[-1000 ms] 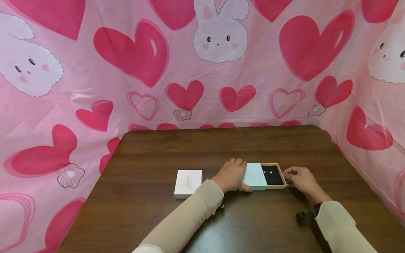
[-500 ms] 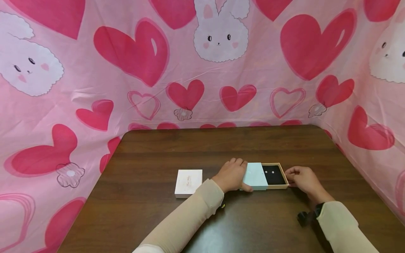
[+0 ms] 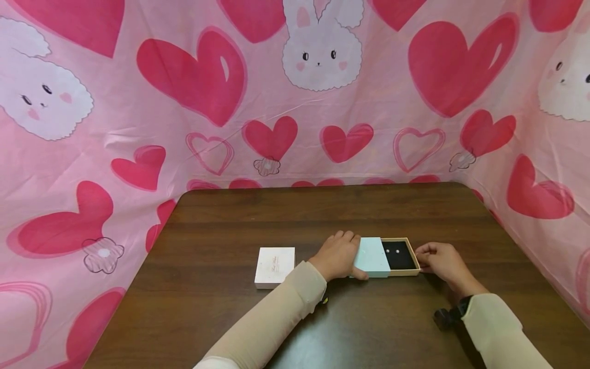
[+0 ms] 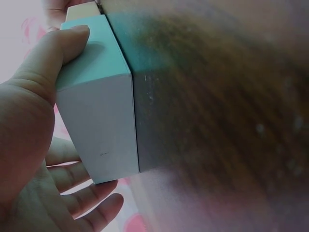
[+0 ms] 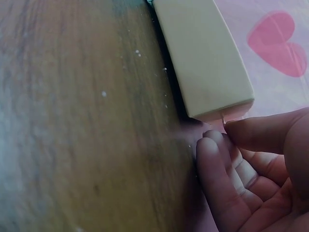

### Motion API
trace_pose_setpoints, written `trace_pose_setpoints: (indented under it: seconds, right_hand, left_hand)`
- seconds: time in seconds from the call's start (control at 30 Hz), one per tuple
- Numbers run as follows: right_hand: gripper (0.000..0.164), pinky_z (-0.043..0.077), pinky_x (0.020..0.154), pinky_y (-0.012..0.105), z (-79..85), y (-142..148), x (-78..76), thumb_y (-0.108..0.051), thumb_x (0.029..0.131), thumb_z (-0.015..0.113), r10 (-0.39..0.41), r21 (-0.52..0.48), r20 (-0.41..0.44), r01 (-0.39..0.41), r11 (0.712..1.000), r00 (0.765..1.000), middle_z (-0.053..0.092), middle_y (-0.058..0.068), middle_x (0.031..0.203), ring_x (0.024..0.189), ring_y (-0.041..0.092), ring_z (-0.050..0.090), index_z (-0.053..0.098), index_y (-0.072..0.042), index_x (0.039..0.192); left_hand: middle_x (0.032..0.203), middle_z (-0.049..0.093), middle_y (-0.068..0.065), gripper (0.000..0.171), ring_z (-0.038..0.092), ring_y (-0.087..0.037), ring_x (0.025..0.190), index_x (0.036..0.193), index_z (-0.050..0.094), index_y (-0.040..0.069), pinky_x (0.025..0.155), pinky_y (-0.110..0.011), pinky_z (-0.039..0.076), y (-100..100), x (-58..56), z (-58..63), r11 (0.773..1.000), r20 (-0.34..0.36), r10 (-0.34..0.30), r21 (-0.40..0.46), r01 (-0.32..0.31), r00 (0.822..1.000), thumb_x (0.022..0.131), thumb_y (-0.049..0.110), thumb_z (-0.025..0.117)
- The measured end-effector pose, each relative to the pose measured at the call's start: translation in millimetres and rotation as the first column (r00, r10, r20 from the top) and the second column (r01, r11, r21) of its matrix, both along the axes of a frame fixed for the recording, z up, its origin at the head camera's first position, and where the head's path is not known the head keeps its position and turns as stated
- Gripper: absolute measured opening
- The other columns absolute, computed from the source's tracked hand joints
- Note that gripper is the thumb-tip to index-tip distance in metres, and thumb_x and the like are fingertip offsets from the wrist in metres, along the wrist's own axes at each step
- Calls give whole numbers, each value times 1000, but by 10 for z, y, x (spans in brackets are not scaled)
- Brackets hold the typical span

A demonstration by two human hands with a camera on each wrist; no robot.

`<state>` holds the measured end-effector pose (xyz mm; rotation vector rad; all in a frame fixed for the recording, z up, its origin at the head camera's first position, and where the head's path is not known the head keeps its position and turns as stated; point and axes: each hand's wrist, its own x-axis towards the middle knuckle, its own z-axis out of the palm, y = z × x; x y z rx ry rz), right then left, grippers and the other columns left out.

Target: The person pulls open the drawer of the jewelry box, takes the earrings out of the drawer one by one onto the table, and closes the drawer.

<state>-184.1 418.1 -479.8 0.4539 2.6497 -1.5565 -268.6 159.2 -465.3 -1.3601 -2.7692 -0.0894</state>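
Observation:
A jewelry box with a light blue sleeve (image 3: 372,259) lies on the table, its tan drawer (image 3: 403,273) pulled partway out to the right. Inside the drawer is a black pad (image 3: 400,259) bearing two small pearl-like earrings (image 3: 398,251). My left hand (image 3: 335,255) grips the sleeve from its left end, thumb along the near side and fingers around the far side. At the drawer's right end, my right hand (image 3: 440,262) pinches a thin pull ribbon (image 5: 223,121) between thumb and fingers. The sleeve hides the rest of the drawer.
A white square box (image 3: 275,266) with gold lettering stands left of the blue one, behind my left forearm. The brown wooden table (image 3: 221,215) reaches back to a pink cloth (image 3: 295,102) printed with hearts and rabbits, which hangs behind it and at both sides.
Since a second ago, the drawer has slid slightly farther right out of the sleeve, along with my right hand. My left hand stays in place. Over the last half second nothing visibly moves.

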Motion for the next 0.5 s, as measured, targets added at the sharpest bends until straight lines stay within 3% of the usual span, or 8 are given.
trace_pose_setpoints:
  seconds: [0.5]
  right_hand:
    - [22,50,63,33,-16,63,-2,-10,87,55,10,-11,-8,-10,1000,1000,60,13,84,72,21,60,57,9,99]
  left_hand:
    - [118,45,1,99,40,-16,102,128,43,9,90,-32,34,-2,-4,-22,1000,21,7,1,-7,1000,57,75,58]
